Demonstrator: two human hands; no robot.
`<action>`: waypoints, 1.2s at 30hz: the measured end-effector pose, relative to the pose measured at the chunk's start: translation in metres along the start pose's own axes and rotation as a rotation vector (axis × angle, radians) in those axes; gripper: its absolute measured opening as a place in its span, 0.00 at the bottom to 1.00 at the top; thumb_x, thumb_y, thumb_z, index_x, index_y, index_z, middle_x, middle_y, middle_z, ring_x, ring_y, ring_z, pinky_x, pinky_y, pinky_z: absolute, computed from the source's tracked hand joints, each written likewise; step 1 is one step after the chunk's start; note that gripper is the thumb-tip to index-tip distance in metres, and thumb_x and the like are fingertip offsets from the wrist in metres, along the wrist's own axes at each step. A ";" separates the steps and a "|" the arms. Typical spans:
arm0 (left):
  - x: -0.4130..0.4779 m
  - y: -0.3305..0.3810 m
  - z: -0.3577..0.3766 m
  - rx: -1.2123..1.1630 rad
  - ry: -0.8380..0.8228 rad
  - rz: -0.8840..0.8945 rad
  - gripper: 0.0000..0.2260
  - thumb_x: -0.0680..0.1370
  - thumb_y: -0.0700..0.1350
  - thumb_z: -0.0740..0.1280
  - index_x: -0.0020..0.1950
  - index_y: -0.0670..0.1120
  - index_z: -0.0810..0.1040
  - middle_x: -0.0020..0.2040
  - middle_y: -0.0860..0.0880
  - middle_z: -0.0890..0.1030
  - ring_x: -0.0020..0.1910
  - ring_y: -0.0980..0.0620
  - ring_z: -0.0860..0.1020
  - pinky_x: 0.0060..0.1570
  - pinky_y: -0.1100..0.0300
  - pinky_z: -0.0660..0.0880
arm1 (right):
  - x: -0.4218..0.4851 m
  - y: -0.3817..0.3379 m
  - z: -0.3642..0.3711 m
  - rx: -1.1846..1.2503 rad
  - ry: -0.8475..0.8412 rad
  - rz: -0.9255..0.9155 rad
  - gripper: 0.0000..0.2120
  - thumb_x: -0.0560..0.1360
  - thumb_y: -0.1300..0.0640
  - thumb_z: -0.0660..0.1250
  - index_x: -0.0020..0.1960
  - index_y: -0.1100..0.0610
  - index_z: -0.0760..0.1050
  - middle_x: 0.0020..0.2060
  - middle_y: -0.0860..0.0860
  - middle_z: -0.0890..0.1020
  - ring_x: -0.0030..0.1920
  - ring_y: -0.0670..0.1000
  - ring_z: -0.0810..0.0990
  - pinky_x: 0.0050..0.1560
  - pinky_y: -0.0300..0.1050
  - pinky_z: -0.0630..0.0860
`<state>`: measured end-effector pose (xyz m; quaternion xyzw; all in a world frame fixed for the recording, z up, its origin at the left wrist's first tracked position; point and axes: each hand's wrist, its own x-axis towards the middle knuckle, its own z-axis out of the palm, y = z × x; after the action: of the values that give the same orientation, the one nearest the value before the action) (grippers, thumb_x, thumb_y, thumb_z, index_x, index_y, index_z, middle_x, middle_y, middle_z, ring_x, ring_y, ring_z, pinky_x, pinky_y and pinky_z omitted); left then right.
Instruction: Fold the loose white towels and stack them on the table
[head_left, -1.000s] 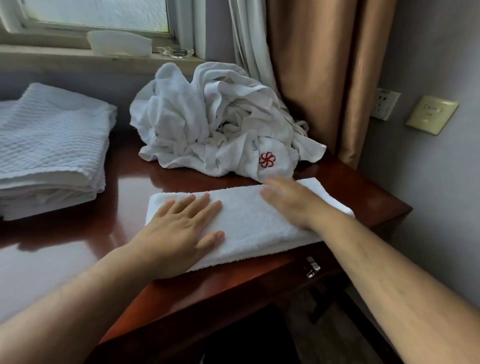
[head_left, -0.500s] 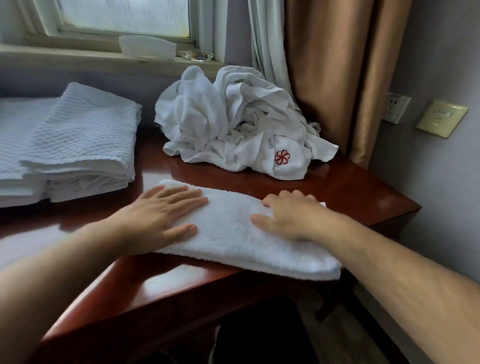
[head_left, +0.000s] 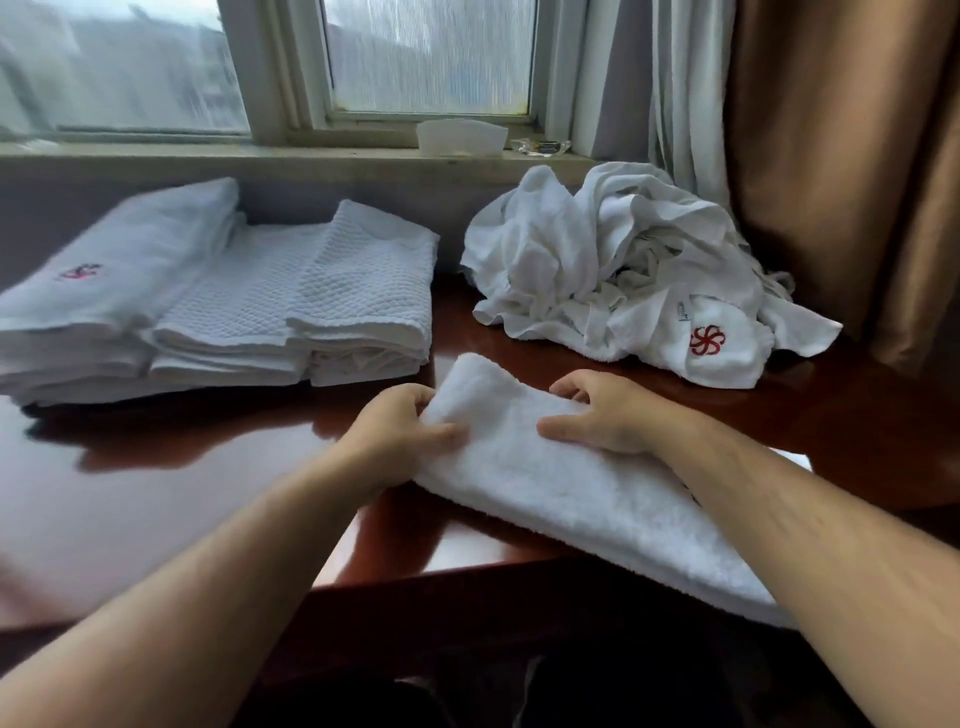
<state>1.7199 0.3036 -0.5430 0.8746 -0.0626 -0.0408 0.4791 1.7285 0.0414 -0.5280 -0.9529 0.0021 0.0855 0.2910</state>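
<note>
A folded white towel (head_left: 566, 488) lies as a long strip across the near right of the dark red table (head_left: 156, 499), its right end hanging past the front edge. My left hand (head_left: 400, 431) grips the towel's left end, thumb on top and fingers curled under the edge. My right hand (head_left: 602, 415) holds the towel's far edge near the middle, fingers curled over it. A heap of loose white towels (head_left: 613, 270) with a red flower logo sits at the back right. Stacks of folded white towels (head_left: 218, 301) stand at the back left.
A windowsill (head_left: 260, 156) runs behind the table, carrying a white holder (head_left: 462, 136) and a glass dish (head_left: 540, 146). White and brown curtains (head_left: 810, 156) hang at the right. The table's front edge is close to me.
Both hands went from lying flat on the towel to grasping it. The towel has slid left and turned, its left end lifted. The view has swung left, showing more folded stacks.
</note>
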 end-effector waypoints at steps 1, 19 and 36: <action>-0.004 0.004 -0.006 -0.024 -0.012 0.054 0.10 0.71 0.44 0.78 0.51 0.49 0.83 0.43 0.49 0.86 0.45 0.48 0.85 0.49 0.47 0.82 | 0.000 -0.001 -0.002 0.013 -0.017 -0.019 0.35 0.65 0.34 0.78 0.67 0.45 0.74 0.57 0.42 0.78 0.54 0.43 0.79 0.53 0.40 0.74; -0.004 0.038 -0.135 -0.225 0.461 0.508 0.16 0.73 0.49 0.78 0.58 0.57 0.81 0.50 0.54 0.85 0.51 0.57 0.83 0.52 0.62 0.79 | 0.014 -0.113 0.045 1.070 -0.316 -0.371 0.13 0.74 0.56 0.74 0.58 0.55 0.83 0.58 0.58 0.85 0.57 0.58 0.85 0.51 0.49 0.82; -0.019 -0.088 -0.148 -0.883 -0.132 -0.048 0.15 0.76 0.48 0.73 0.61 0.48 0.81 0.59 0.37 0.83 0.56 0.36 0.83 0.49 0.47 0.82 | 0.089 -0.236 0.049 1.198 0.177 -0.328 0.13 0.76 0.50 0.75 0.58 0.53 0.80 0.47 0.51 0.87 0.46 0.54 0.88 0.43 0.50 0.84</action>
<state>1.7268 0.4772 -0.5375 0.5830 -0.0494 -0.1304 0.8004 1.8214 0.2684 -0.4516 -0.6157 -0.0724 -0.0554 0.7827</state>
